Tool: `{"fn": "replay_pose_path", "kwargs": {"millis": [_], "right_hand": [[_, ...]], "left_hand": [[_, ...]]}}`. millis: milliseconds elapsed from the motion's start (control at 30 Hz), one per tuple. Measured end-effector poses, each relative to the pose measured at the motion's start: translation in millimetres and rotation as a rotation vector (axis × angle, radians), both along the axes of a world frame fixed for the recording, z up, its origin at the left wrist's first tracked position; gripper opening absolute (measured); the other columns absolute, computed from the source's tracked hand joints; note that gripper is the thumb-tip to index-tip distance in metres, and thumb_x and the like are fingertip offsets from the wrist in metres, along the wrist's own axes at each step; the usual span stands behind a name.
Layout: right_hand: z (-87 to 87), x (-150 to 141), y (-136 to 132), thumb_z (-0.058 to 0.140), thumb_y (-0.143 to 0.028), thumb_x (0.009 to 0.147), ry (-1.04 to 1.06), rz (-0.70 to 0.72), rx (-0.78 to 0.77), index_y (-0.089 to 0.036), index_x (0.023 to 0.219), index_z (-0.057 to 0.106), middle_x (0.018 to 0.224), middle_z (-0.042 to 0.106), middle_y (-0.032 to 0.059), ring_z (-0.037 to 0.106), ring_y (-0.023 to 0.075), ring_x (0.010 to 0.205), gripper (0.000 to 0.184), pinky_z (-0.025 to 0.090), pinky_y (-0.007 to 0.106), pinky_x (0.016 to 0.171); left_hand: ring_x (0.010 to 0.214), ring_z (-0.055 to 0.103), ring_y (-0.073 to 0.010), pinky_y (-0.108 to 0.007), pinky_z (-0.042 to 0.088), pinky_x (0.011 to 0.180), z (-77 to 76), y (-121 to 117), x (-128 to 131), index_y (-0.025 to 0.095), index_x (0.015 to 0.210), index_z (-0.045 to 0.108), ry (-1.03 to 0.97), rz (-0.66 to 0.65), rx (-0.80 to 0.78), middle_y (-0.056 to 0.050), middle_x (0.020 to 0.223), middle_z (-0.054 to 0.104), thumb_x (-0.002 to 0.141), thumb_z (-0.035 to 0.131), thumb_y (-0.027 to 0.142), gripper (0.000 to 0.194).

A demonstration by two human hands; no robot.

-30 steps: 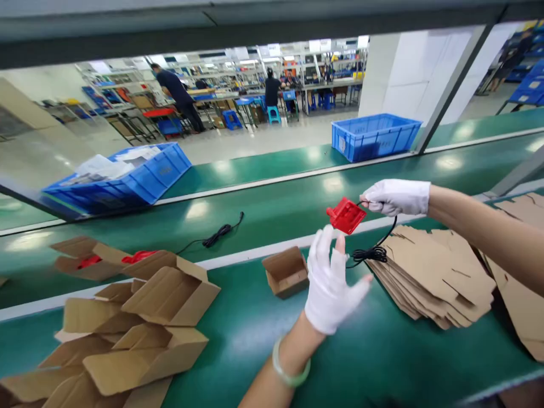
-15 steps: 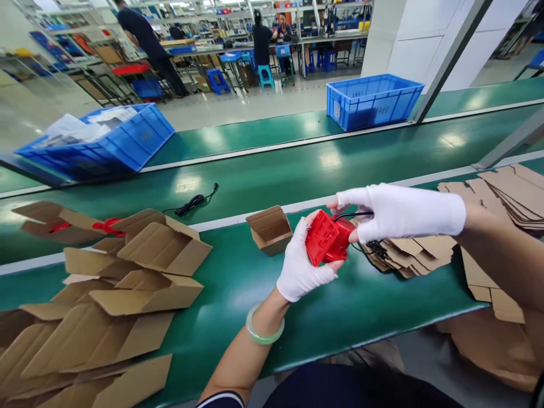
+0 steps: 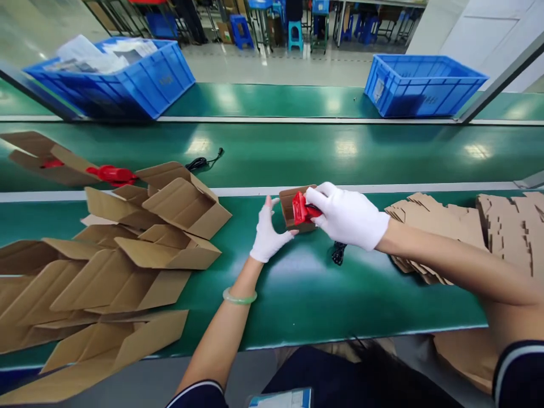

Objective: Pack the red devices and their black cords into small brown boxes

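My right hand, in a white glove with bare fingertips, grips a red plastic device with a black cable. The device is held at the mouth of a small open cardboard box, overlapping it in view. A bundled black cord hangs or lies just below this hand; I cannot tell which. My left hand, gloved the same way, is just left of the box with thumb and fingers spread and nothing between them. Whether its fingertips touch the box is unclear.
Open cardboard boxes are heaped at left, with another red device behind them. A coiled black cable lies on the green belt. Flat cardboard blanks are stacked at right. Two blue crates stand beyond.
The red device was in both hands; now only my right hand holds it, moved left over the small box. My left hand has let go and spread open. The view has tilted down.
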State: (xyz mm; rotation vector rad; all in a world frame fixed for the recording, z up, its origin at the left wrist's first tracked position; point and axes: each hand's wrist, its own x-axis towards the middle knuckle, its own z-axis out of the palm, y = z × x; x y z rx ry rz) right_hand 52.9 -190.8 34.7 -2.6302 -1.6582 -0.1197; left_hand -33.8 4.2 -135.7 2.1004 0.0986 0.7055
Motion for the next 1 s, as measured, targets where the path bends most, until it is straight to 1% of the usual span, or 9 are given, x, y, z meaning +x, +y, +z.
{"fn": "replay_pose_path", "kwargs": {"millis": [33,100,200,300,433,567,733,867,1000], "right_hand": [[-4.1,1.2,10.0,0.047,-0.031,0.091,-0.043,0.001,-0.045,-0.019,0.116,0.046,0.113,0.052,0.0092,0.056,0.0183,0.067,0.028,0.028,0.026,0.050],[-9.8,2.6,26.4,0.045,-0.031,0.092,-0.093,-0.001,-0.120,-0.018,0.121,0.043,0.116,0.050,0.0120,0.056,0.0195,0.067,0.032,0.030,0.027,0.050],[-14.5,2.0,42.2,0.042,-0.030,0.093,-0.101,0.029,-0.208,-0.015,0.123,0.041,0.114,0.049,0.0138,0.056,0.0208,0.069,0.034,0.033,0.028,0.051],[-18.5,0.1,51.6,0.035,-0.023,0.094,-0.151,0.090,-0.263,-0.014,0.121,0.042,0.107,0.051,0.0129,0.055,0.0210,0.068,0.029,0.032,0.028,0.050],[-23.3,-0.4,59.7,0.031,-0.012,0.090,-0.208,0.123,-0.280,-0.014,0.114,0.045,0.100,0.051,0.0120,0.055,0.0223,0.073,0.027,0.031,0.028,0.050],[-24.3,2.6,64.8,0.037,-0.009,0.084,-0.163,0.074,-0.338,-0.014,0.110,0.046,0.093,0.052,0.0098,0.056,0.0212,0.066,0.028,0.031,0.027,0.047],[-14.9,4.6,70.2,0.047,-0.022,0.085,-0.042,0.026,-0.414,-0.013,0.106,0.047,0.088,0.055,0.0114,0.059,0.0240,0.067,0.023,0.038,0.029,0.052],[-10.5,0.1,69.3,0.046,-0.016,0.083,-0.029,-0.009,-0.422,-0.011,0.106,0.047,0.085,0.055,0.0118,0.059,0.0242,0.068,0.024,0.038,0.029,0.053],[-14.2,-13.2,61.8,0.040,-0.011,0.084,-0.118,-0.073,-0.389,-0.010,0.107,0.047,0.082,0.053,0.0110,0.058,0.0219,0.065,0.024,0.034,0.027,0.051]], "left_hand": [[0.128,0.039,-0.0311,-0.049,0.037,0.105,-4.9,4.5,5.0,0.021,0.145,0.020,0.095,-0.038,-0.010,-0.016,0.139,0.039,0.067,0.075,0.055,0.101],[0.121,0.047,-0.0291,-0.047,0.040,0.102,-7.9,7.7,13.4,0.020,0.138,0.033,0.231,-0.107,-0.052,-0.013,0.132,0.047,0.071,0.073,0.050,0.084],[0.111,0.055,-0.0259,-0.042,0.046,0.096,-4.0,7.2,18.9,0.020,0.131,0.042,0.299,-0.167,-0.119,-0.010,0.121,0.056,0.075,0.071,0.040,0.067],[0.107,0.057,-0.0251,-0.040,0.047,0.095,-3.2,8.7,18.6,0.019,0.128,0.044,0.286,-0.160,-0.125,-0.008,0.118,0.058,0.072,0.073,0.036,0.065],[0.109,0.056,-0.0252,-0.040,0.047,0.096,-9.1,11.5,17.5,0.017,0.126,0.043,0.279,-0.106,-0.118,-0.010,0.120,0.056,0.071,0.074,0.032,0.064],[0.108,0.055,-0.0258,-0.041,0.047,0.094,-11.5,9.8,19.1,0.016,0.120,0.044,0.336,-0.092,-0.112,-0.011,0.119,0.055,0.072,0.072,0.031,0.057],[0.105,0.056,-0.0249,-0.039,0.047,0.092,-8.0,5.3,18.7,0.018,0.119,0.045,0.299,-0.121,-0.091,-0.008,0.113,0.057,0.073,0.072,0.031,0.055],[0.101,0.057,-0.0244,-0.037,0.049,0.089,-6.1,2.8,19.1,0.019,0.119,0.045,0.318,-0.119,-0.086,-0.006,0.109,0.058,0.072,0.073,0.028,0.055],[0.105,0.056,-0.0246,-0.038,0.048,0.091,-7.0,2.5,20.0,0.018,0.119,0.044,0.314,-0.110,-0.083,-0.008,0.114,0.056,0.072,0.071,0.027,0.055]]}}
